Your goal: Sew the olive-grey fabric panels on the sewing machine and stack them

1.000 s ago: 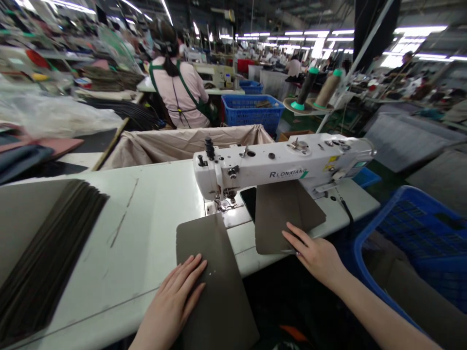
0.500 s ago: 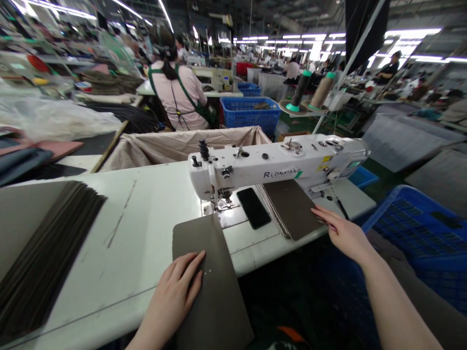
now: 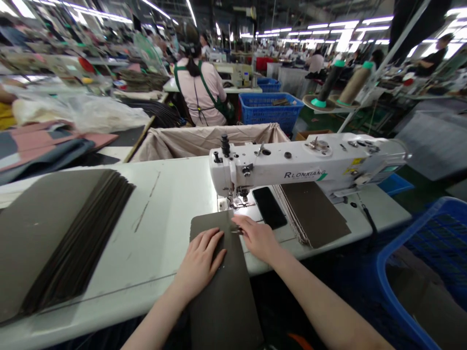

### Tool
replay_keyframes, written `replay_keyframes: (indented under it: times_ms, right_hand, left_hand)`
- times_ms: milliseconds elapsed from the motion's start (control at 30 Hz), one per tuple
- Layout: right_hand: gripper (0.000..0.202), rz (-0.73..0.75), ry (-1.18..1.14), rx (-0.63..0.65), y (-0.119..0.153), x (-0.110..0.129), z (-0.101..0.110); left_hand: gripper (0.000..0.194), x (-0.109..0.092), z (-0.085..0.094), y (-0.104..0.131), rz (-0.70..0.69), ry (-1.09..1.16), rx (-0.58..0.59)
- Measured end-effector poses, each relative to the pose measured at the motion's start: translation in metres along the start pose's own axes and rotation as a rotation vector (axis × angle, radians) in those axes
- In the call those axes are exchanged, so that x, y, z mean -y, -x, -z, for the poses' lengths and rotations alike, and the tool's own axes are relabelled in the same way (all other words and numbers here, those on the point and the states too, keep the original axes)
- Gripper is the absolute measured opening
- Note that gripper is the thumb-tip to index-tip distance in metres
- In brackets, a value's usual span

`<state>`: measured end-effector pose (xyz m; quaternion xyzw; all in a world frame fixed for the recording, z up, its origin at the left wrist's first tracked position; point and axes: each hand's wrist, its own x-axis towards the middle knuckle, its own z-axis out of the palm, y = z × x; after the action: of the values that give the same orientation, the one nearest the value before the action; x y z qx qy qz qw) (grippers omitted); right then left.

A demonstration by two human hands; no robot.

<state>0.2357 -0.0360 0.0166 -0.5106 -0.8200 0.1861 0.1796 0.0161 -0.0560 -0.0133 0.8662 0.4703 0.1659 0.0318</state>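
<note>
A dark grey-brown flat panel (image 3: 222,301) lies in front of the sewing machine (image 3: 302,163), its far end on the table and its near end hanging past the front edge. My left hand (image 3: 200,260) rests flat on it, fingers stretched out. At the panel's upper right edge is my right hand (image 3: 259,238), fingers closed. A small shiny bit shows under those fingers, too little to name. Just beyond that hand lies a black phone (image 3: 270,208). Right of the phone, a stack of similar panels (image 3: 317,214) lies partly under the machine arm.
A tall pile of panels (image 3: 69,204) covers the table's left end. Thread cones (image 3: 355,82) stand behind the machine. A blue basket (image 3: 386,262) is at the right, and a cloth-lined bin (image 3: 182,141) behind the table. A person in an apron (image 3: 200,90) sits beyond.
My right hand has moved left from the panel stack to the edge of the panel in front of me. My left hand stays on that panel. The view has turned left.
</note>
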Motion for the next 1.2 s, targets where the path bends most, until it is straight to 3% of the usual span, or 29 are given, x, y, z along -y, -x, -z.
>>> replay_keyframes:
  times_ms: [133,300,400,533,700,1200]
  right_hand:
    - [0.054,0.019,0.131,0.052,-0.044,0.004,-0.008]
    - [0.054,-0.017,0.149,0.052,-0.037,-0.009,-0.011]
    - [0.057,-0.038,0.157,0.068,-0.025,-0.016,-0.011]
    - [0.057,-0.044,0.171,0.062,-0.022,-0.018,-0.013]
    - [0.056,-0.029,0.180,0.039,-0.024,-0.019,-0.017]
    - [0.056,-0.022,0.166,0.024,-0.024,-0.023,-0.020]
  left_hand:
    - [0.042,-0.001,0.003,0.019,-0.097,0.015,0.090]
    - [0.051,0.006,0.006,0.034,-0.077,0.001,0.130]
    - [0.057,0.016,0.006,0.021,-0.045,0.000,0.133]
    - [0.060,0.028,0.006,-0.013,-0.014,0.033,0.159]
    - [0.055,0.029,0.006,-0.042,-0.084,0.093,0.122]
    - [0.061,0.033,0.009,-0.044,-0.091,0.106,0.160]
